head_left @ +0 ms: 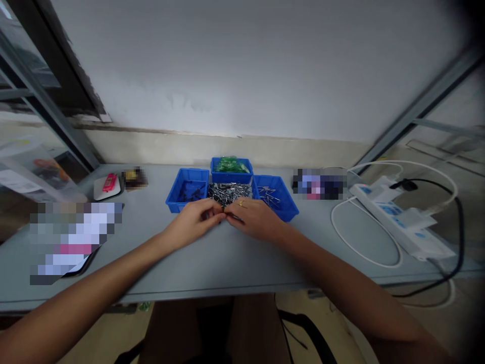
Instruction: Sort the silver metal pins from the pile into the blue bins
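Observation:
My left hand [197, 221] and my right hand [254, 217] meet fingertip to fingertip at the front of a pile of thin metal pieces [231, 191]. The fingers of both are pinched together; whatever they hold is too small and too covered to make out. A ring sits on one right finger. Left of the pile stands a blue bin [176, 199] with a few dark small pieces inside. To the right, another blue bin [286, 205] has slender silvery pins [268, 194] in it. Behind the pile, a third blue bin [231, 177] contains green, shiny pieces [230, 164].
On the right lie a white power strip [401, 222] with plugs and a looped white cable [364, 260]. A white device with a pink item [109, 182] is at the left, near a clear plastic box [34, 169]. Blurred-out objects lie on both sides. A wall rises behind the table [227, 268].

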Demonstrator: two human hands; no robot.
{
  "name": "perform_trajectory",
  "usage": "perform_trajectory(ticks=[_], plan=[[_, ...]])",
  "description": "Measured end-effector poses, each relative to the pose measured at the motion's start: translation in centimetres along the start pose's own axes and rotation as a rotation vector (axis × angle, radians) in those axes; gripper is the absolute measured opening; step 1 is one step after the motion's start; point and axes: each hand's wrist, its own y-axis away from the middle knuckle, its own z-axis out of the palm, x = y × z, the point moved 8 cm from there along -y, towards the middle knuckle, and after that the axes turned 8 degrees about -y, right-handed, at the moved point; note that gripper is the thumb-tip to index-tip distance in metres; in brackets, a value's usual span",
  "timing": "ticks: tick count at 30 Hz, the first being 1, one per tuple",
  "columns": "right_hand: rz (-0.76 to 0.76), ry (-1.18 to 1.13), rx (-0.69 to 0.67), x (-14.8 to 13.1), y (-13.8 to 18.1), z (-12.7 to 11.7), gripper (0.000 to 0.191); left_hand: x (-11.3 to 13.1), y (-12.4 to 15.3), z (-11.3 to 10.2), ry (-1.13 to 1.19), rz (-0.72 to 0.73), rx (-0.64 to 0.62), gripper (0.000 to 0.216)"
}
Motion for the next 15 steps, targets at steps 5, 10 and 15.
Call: perform_trajectory(ticks=[5, 10, 15], plan=[[-0.038, -0.026, -0.023, -0.3, 0.1, -0.1, 0.021, -0.1, -0.1, -0.2, -0.019, -0.019, 0.005, 0.020], [0.065, -0.024, 0.105, 0.8, 0.1, -1.7, 0.022, 0.4, -0.1, -0.8, -0.115, 0.023, 0.036, 0.017], [0.044, -0.016, 0.045, 1.0, 0.0, -1.3, 0.024, 0.6, 0.0, -0.9, -0.192, 0.069, 0.043, 0.015]])
